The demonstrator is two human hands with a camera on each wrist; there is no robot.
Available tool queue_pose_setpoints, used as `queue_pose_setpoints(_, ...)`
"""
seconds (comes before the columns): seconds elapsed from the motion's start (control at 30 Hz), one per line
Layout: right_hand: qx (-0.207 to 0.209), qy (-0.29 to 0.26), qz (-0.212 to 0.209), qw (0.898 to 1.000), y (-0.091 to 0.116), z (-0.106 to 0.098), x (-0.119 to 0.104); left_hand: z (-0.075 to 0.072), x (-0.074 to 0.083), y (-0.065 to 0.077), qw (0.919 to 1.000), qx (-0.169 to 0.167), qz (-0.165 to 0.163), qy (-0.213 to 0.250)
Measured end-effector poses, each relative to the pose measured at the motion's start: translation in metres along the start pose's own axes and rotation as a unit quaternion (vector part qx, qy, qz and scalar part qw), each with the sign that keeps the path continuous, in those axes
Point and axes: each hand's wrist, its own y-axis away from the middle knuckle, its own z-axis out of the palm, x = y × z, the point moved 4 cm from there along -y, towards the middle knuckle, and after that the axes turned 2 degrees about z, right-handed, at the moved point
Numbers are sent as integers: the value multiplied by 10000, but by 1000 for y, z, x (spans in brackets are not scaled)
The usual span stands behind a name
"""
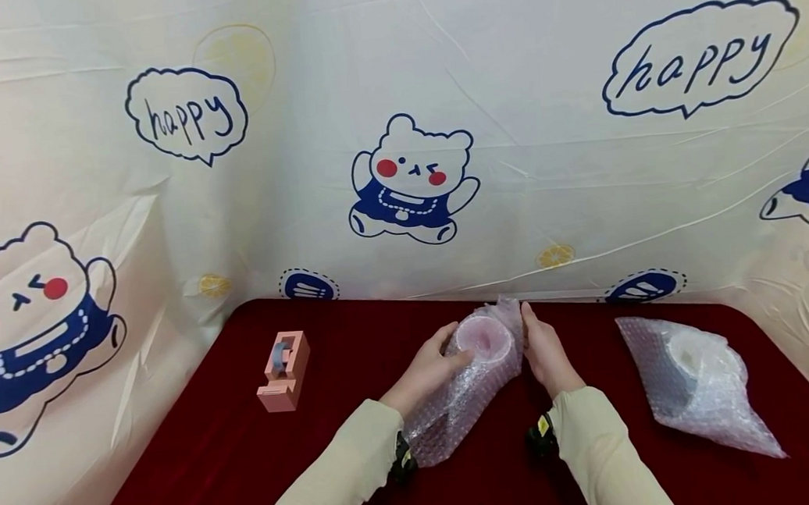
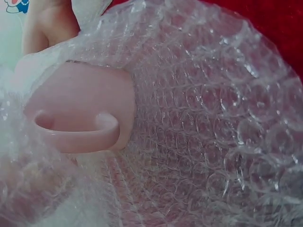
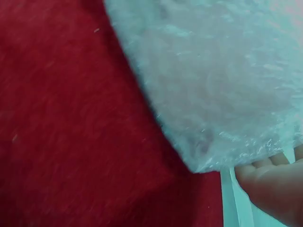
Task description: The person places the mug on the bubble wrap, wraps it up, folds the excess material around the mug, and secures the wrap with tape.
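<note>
A pink mug (image 1: pixel 483 339) sits partly wrapped in a clear sheet of bubble wrap (image 1: pixel 451 421) at the middle of the table, its round top facing up. My left hand (image 1: pixel 423 372) grips mug and wrap from the left, thumb near the rim. Along the right edge of the wrap, my right hand (image 1: pixel 547 352) touches the sheet with fingers extended. In the left wrist view the mug's handle (image 2: pixel 80 137) shows within the open fold of wrap. The right wrist view has wrap (image 3: pixel 213 85) beside fingers (image 3: pixel 274 184), which it partly hides.
A pink tape dispenser (image 1: pixel 286 370) with a blue roll stands at the left. To the right lies another bubble-wrapped bundle (image 1: pixel 696 388) with a pale round item inside. Dark red cloth (image 1: pixel 200 454) covers the table, and a printed white curtain (image 1: pixel 548 195) hangs behind it.
</note>
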Motion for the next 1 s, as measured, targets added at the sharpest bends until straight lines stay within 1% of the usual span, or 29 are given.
queue_pose_setpoints(0.1,-86,-51,184,9998,-2,1,-3,1,0,1,10000,-36,-8,84)
queue_pose_setpoints(0.2,-34,-102,429,9990,-5,1,-5,2,0,1,10000,-4,19,68)
queue_pose_setpoints(0.33,60,164,561,9983,-7,2,-6,3,0,0,10000,26,55,6)
queue_pose_setpoints(0.47,-48,700,394,9968,-8,2,-7,3,0,-1,9999,59,88,-1)
queue_pose_setpoints(0.63,-74,1148,290,9929,-9,0,-7,3,0,-2,9999,127,97,-5)
queue_pose_setpoints(0.8,-6,1423,189,9896,-9,2,-8,4,0,-3,9998,192,78,-5)
queue_pose_setpoints(1.0,-94,1639,165,9863,-7,6,-8,4,-1,-3,9997,226,-5,31)
